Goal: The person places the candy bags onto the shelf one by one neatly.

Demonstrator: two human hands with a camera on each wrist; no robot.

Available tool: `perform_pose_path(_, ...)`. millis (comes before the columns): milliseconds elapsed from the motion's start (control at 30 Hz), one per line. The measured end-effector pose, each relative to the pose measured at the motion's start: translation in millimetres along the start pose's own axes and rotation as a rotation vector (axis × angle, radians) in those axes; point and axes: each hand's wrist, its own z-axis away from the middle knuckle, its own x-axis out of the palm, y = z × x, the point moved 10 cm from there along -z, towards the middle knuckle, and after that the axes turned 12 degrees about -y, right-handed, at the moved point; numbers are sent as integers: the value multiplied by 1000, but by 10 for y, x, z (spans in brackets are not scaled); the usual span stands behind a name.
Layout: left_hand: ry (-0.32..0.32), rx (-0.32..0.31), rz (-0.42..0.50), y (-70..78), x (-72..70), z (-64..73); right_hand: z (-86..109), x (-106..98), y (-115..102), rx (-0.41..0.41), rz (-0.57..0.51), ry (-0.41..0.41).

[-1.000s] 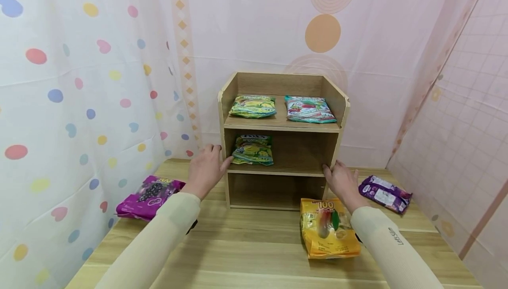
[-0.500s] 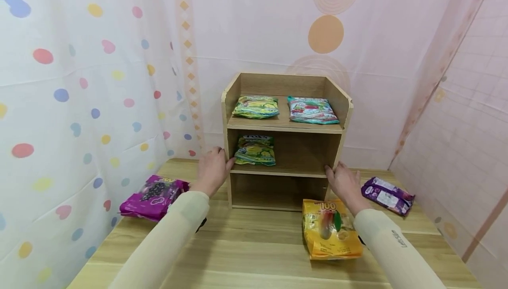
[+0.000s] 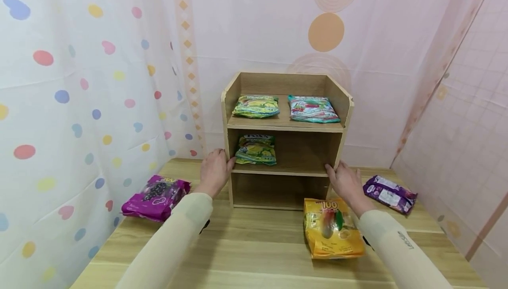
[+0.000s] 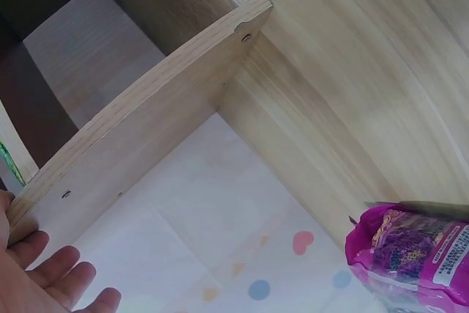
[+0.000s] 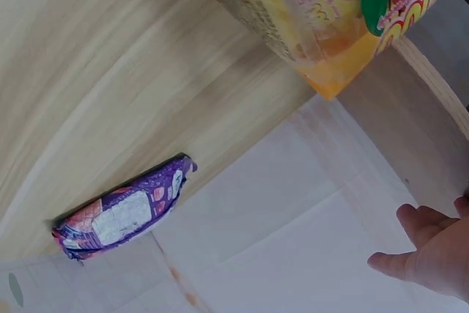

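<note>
A small wooden shelf [image 3: 283,128] with three levels stands at the back of the table. My left hand [image 3: 215,170] holds its left side panel at middle-shelf height, thumb at the front edge and fingers along the outside. On the opposite side, my right hand [image 3: 347,183] grips the right panel, thumb inside; its other fingers spread outward in the right wrist view. Two candy bags lie on the top level, a yellow-green bag [image 3: 256,106] and a teal-and-red bag [image 3: 312,109]. Another green-yellow bag [image 3: 255,150] leans at the left of the middle level.
On the wooden table [image 3: 254,249], a yellow mango candy bag [image 3: 332,231] stands before the shelf's right corner, beside my right forearm. A magenta grape candy bag [image 3: 156,197] lies left, partly behind my left sleeve. A purple packet [image 3: 390,194] lies right. Patterned curtains [image 3: 270,20] enclose the table.
The whole head view has shifted slightly right in the picture. Both hands stay at the shelf's sides, and the bags keep their places.
</note>
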Motion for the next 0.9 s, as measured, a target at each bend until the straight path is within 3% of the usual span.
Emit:
perform_pose_path(267,-3,-6,13,0,-3,18,86,16,2,-54,-13,-19)
perform_pose_path(567,-26,-23,14,-14,12,9,194,56,86,-148,132,-16)
perform_pose_path(700,-26,-25,5,-24,16,14,260,110,404,-113,174,-38)
perform_pose_path(900,-30,-20,7,-23,12,20,422,47,1215,22,226,-72)
